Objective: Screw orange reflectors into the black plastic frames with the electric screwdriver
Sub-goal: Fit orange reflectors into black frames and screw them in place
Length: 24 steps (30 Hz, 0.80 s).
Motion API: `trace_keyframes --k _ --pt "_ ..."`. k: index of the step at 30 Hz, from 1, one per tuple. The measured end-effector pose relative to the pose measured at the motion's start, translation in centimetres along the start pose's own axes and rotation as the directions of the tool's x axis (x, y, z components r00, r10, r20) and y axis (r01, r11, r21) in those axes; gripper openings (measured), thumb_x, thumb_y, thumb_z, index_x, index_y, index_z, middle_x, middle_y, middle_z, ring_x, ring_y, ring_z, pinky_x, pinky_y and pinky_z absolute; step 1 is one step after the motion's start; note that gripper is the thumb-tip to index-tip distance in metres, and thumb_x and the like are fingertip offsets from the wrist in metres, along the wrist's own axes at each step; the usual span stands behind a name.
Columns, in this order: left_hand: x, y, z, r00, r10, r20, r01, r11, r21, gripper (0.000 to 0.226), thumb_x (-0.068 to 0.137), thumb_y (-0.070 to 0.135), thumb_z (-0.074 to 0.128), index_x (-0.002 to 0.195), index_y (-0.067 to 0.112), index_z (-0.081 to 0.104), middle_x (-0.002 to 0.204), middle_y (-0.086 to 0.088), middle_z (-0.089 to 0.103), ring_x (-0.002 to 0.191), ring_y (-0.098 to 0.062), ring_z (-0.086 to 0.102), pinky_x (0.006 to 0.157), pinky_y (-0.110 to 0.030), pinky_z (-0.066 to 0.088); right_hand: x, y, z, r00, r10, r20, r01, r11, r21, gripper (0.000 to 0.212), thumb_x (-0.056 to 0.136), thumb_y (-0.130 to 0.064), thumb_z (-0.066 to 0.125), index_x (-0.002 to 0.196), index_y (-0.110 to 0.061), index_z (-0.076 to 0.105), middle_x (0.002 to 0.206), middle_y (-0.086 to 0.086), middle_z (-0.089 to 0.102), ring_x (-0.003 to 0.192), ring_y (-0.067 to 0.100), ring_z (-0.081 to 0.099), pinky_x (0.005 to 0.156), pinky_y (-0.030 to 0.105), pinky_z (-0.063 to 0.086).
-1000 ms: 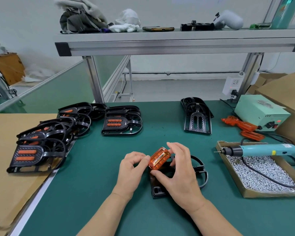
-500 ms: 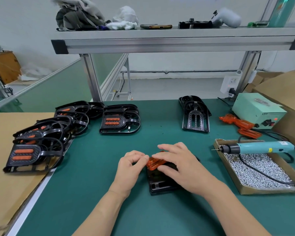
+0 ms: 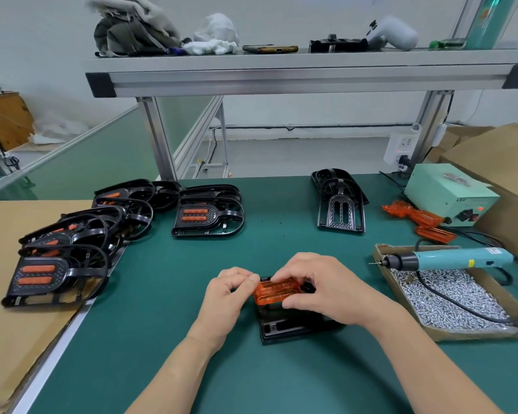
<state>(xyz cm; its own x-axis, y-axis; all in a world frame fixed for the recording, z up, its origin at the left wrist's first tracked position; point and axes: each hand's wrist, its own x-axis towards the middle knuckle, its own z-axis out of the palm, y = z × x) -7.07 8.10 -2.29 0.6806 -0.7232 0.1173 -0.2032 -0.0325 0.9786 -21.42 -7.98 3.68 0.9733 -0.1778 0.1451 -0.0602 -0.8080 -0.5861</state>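
We hold the reflector [image 3: 277, 291] with both hands over the near-middle of the table [image 3: 162, 309]. Our left hand [image 3: 232, 297] has its fingers curled in, and the thumb and forefinger pinch the reflector's left end. Our right hand [image 3: 326, 286] arches over the piece, with the fingers bent along its far edge and the thumb against its near side, so it grips the right half. The reflector lies flat-side up on top of the frame [image 3: 284, 327], which rests on the table under our hands. We cannot tell whether it is seated in its slot, as the hands hide the joint. The screwdriver [image 3: 449, 259] lies untouched to the right across the tray [image 3: 467, 333], its bit pointing left, above a bed of screws [image 3: 443, 297]. Beyond the tray lie spare reflectors [image 3: 416, 218], just beside the power box [image 3: 449, 194]. A stack of bare frames [image 3: 340, 204] sits at the back of the table, well apart from our hands. To the left are fitted frames [image 3: 208, 215] showing orange bars, and a larger pile [image 3: 57, 258] spills onto the cardboard [image 3: 12, 309]. A shelf [image 3: 281, 79] above carries cloths and small items.
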Motion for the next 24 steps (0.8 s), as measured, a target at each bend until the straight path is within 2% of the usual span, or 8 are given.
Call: trace_keyframes --k 2,4,7,11,14,18,24 --pt "0.0 0.1 0.0 0.999 0.011 -0.033 -0.013 0.999 -0.049 0.030 0.093 0.025 0.062 0.073 0.007 0.073 0.088 -0.002 0.068 0.099 -0.021 0.058 0.090 -0.029 0.044 -0.2 0.3 0.0 0.999 0.041 -0.034 -0.040 0.999 0.016 0.044 0.080 -0.028 0.080 0.122 -0.030 0.068 0.102 -0.018 0.054 0.091 0.003 0.053 0.081 0.017 0.041" --pt "-0.1 0.2 0.0 0.998 0.015 -0.059 -0.022 0.993 -0.114 0.020 0.085 0.023 0.058 0.087 0.013 0.076 0.095 -0.002 0.072 0.100 -0.015 0.063 0.088 -0.020 0.046 -0.5 0.9 -0.2 0.992 0.084 -0.099 -0.085 0.996 -0.010 0.046 0.081 -0.028 0.080 0.124 -0.031 0.065 0.105 -0.018 0.051 0.095 -0.002 0.052 0.080 0.012 0.036" --pt "-0.1 -0.1 -0.2 0.998 0.024 -0.065 -0.033 0.990 -0.140 0.030 0.079 0.011 0.054 0.099 0.018 0.074 0.101 0.000 0.073 0.101 -0.009 0.064 0.087 -0.012 0.045 -1.1 1.9 -0.5 0.972 0.117 -0.202 -0.122 0.992 -0.013 0.042 0.080 -0.025 0.081 0.118 -0.032 0.065 0.105 -0.019 0.052 0.095 -0.001 0.053 0.081 0.012 0.036" --pt "0.1 -0.3 -0.2 0.998 0.022 -0.060 -0.029 0.992 -0.125 0.030 0.084 -0.002 0.055 0.097 0.016 0.075 0.103 0.000 0.074 0.103 -0.010 0.065 0.086 -0.012 0.046 -2.0 2.4 -0.2 0.954 0.151 -0.259 -0.148 0.989 0.028 0.040 0.080 -0.022 0.082 0.113 -0.033 0.062 0.104 -0.021 0.054 0.093 0.002 0.055 0.081 0.014 0.041" --pt "0.2 -0.6 -0.2 0.997 0.017 -0.070 -0.024 0.994 -0.104 0.039 0.087 -0.014 0.053 0.094 0.016 0.076 0.102 0.001 0.074 0.104 -0.011 0.065 0.086 -0.012 0.046 -2.2 2.5 -0.1 0.949 0.182 -0.257 -0.170 0.983 0.070 0.040 0.080 -0.021 0.083 0.111 -0.034 0.062 0.104 -0.020 0.057 0.093 0.004 0.056 0.083 0.017 0.044" --pt "0.2 -0.6 -0.2 0.997 0.015 -0.074 -0.022 0.995 -0.093 0.040 0.087 -0.015 0.051 0.094 0.016 0.076 0.103 0.000 0.074 0.104 -0.010 0.065 0.086 -0.012 0.046 -2.4 2.6 -0.1 0.956 0.170 -0.239 -0.142 0.981 0.133 0.038 0.077 -0.023 0.086 0.106 -0.037 0.066 0.102 -0.020 0.058 0.101 0.005 0.054 0.083 0.010 0.037" --pt "0.2 -0.6 -0.1 0.997 0.018 -0.077 -0.025 0.995 -0.093 0.040 0.087 -0.015 0.052 0.094 0.016 0.076 0.102 0.001 0.074 0.103 -0.010 0.066 0.086 -0.011 0.046 -2.1 2.4 0.0 0.966 0.167 -0.197 -0.150 0.984 0.096 0.038 0.073 -0.032 0.087 0.106 -0.041 0.069 0.100 -0.019 0.050 0.111 0.001 0.039 0.089 0.007 0.030"
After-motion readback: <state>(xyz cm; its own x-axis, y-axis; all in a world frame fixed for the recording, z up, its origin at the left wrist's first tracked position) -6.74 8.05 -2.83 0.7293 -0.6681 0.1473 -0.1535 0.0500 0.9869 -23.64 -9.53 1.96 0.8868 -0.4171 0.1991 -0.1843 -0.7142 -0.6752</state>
